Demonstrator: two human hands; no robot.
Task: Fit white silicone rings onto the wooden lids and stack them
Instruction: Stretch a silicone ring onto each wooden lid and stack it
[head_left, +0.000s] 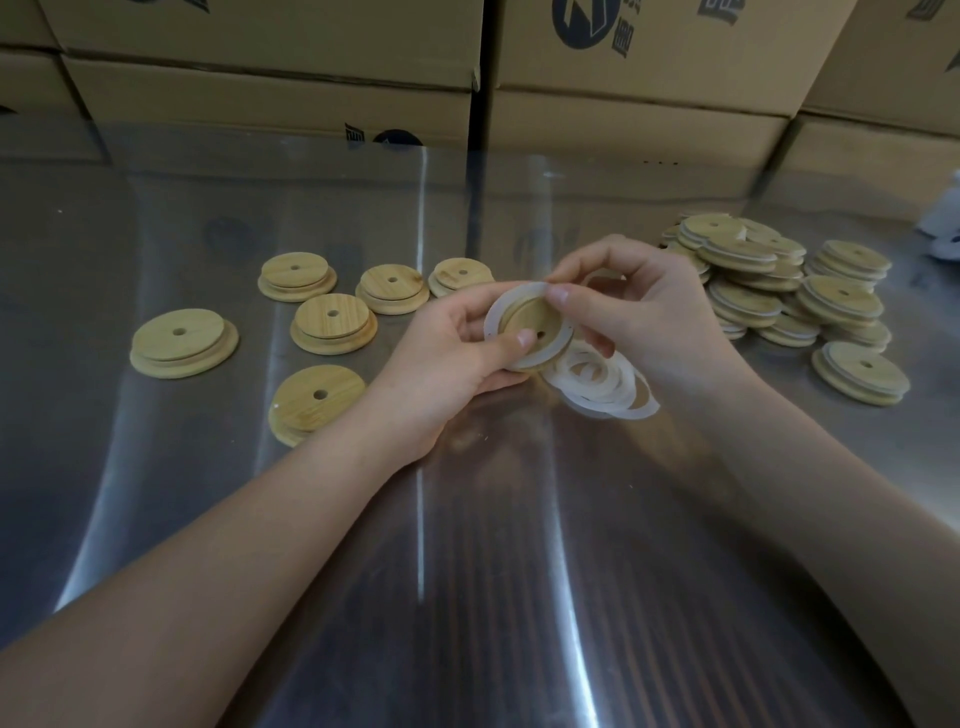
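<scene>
- At the centre of the frame, a person's left hand (457, 358) cradles a wooden lid (535, 325) tilted up on edge, its stepped face turned toward the camera, thumb pressed near the lid's small centre hole.
- The right hand (639, 306) pinches a white ring (498, 317) at the lid's upper rim between thumb and forefinger; the ring already circles the raised step, and how fully it is seated on the far side cannot be told.
- The ring's unpressed arc runs down the lid's lower right, toward the right hand, so that hand looks better placed to press it home while the left turns the lid.
- Spare rings (605, 384) lie in a loose heap on the steel table (493, 545) just below and right of the held lid.
- Bare lids (332, 322) sit scattered at centre left; finished lids (779, 283), white edges showing, are piled at centre right, on the right hand's side.
- Cardboard boxes (270, 62) line the top of the frame.
</scene>
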